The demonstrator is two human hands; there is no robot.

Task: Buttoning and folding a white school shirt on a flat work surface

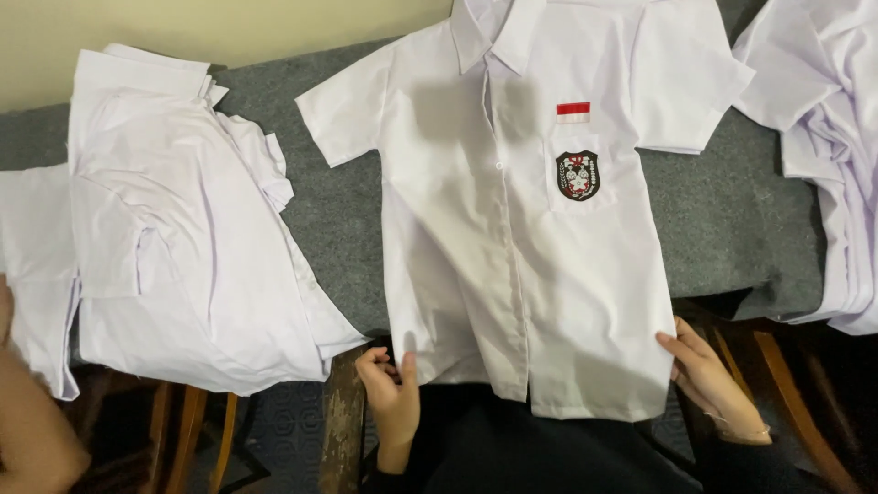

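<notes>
A white short-sleeved shirt [512,229] lies spread flat, front up, on a grey padded table [338,220]. It has a collar at the top, a buttoned placket, and a chest pocket with a dark round badge [577,175] under a small red-and-white patch [573,112]. My left hand [391,389] pinches the shirt's lower left hem corner. My right hand [706,375] holds the lower right hem corner. The hem hangs slightly over the table's near edge above my dark lap.
A pile of folded white shirts [183,229] lies at the left of the table. More white shirts [828,155] are heaped at the right edge. Another person's arm [27,412] shows at the lower left. Wooden chair parts [777,375] stand below the table.
</notes>
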